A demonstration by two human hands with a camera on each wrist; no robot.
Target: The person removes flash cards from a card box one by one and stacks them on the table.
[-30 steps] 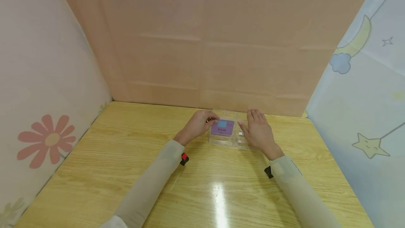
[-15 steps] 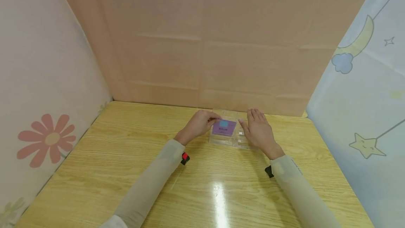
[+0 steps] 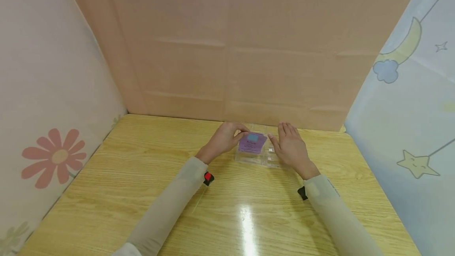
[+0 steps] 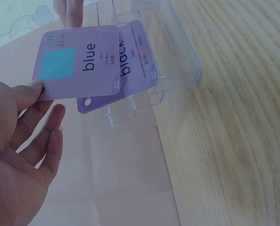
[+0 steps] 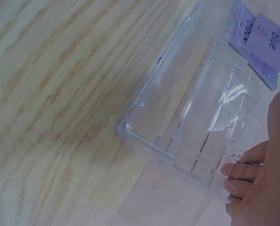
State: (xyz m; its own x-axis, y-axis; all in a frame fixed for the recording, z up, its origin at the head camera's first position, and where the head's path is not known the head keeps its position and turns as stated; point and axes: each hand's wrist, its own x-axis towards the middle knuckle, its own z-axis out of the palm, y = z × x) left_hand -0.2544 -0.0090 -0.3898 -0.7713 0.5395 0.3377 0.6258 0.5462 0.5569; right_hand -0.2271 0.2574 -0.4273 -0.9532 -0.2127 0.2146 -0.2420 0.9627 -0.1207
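Observation:
My left hand (image 3: 224, 138) pinches a purple flash card (image 4: 95, 82) marked "blue", with a light-blue square, by its edge between thumb and fingers. The card is lifted at a tilt in front of purple cards, the front one a "black" card (image 4: 142, 63), which stand in a clear plastic organizer (image 5: 147, 148) with stepped compartments. A punched hole shows in a corner of the cards behind. My right hand (image 3: 293, 147) rests along the organizer's right side with its fingers straight; in the right wrist view its fingertips lie at the organizer's far edge.
The organizer stands on a wood-grain table (image 3: 227, 208), close to the tan backdrop (image 3: 227, 70). Patterned panels rise on both sides, one with a red flower (image 3: 58, 156), the other with a yellow star (image 3: 417, 164). Black bands sit at both wrists.
The "blue" card has shifted slightly right and tilted up in my left hand, baring purple card behind it. My right hand has stayed in place on the organizer.

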